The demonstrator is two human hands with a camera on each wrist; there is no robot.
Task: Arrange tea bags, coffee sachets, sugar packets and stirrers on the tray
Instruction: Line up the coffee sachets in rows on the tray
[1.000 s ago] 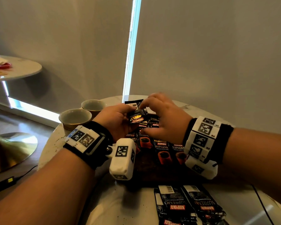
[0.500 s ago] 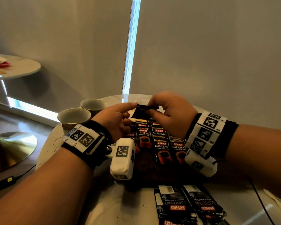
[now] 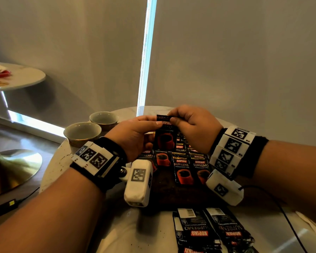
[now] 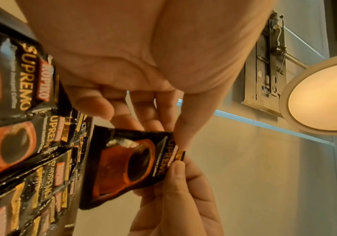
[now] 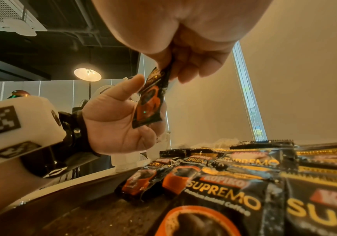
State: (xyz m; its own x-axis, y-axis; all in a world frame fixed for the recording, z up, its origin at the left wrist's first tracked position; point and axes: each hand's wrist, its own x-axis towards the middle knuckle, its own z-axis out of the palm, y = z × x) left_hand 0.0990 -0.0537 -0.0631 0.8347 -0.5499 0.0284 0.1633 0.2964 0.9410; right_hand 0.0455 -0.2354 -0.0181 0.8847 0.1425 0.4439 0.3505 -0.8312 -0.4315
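Note:
A black coffee sachet (image 3: pixel 165 137) with a red cup printed on it hangs upright above the dark wooden tray (image 3: pixel 171 196). My right hand (image 3: pixel 171 119) pinches its top edge between thumb and fingers. My left hand (image 3: pixel 158 125) holds the top left corner, thumb on the front and fingers behind. The left wrist view shows the sachet (image 4: pixel 127 162) with both thumbs at its upper edge. It dangles from my right hand (image 5: pixel 169 70) in the right wrist view, in front of the left palm (image 5: pixel 119 115). Several matching sachets (image 3: pixel 182 168) lie in overlapping rows on the tray.
Several loose sachets (image 3: pixel 208 232) lie on the white round table (image 3: pixel 135 230) near its front edge. Two ceramic cups (image 3: pixel 82 132) (image 3: pixel 104 118) stand at the back left. A black cable (image 3: pixel 285 212) crosses the right side. A second round table (image 3: pixel 16 77) stands far left.
The sachet, held low over the rows and then edge-on, has been lifted and turned upright with its printed front towards me. Both hands rose slightly.

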